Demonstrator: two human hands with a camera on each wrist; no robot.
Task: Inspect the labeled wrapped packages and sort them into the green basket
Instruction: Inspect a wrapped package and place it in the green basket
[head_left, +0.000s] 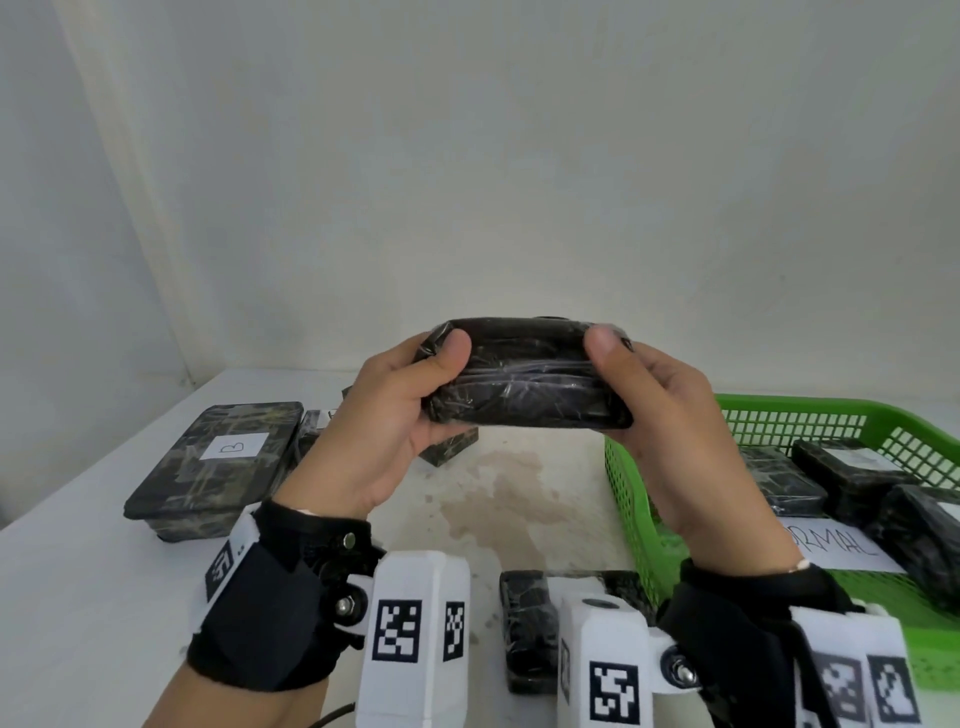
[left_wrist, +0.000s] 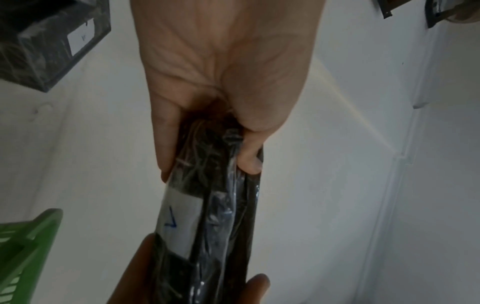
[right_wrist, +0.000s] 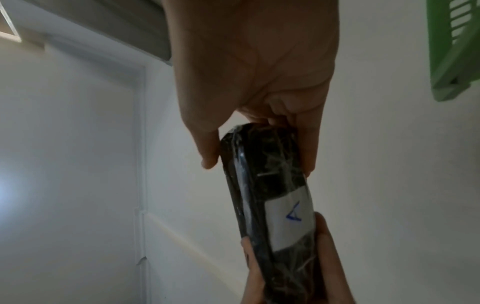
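Both hands, left hand and right hand, curl fingers around the wrapped package ends.

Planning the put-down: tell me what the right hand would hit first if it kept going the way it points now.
The right hand points up and away from the person, gripping the wrapped package with the left hand. Beyond it only the pale wall shows; depth is unclear.

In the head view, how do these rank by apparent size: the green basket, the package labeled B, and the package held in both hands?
1. green basket, partly cut off
2. package labeled B and held package: look alike; the held one is nearer the camera, so unsure.
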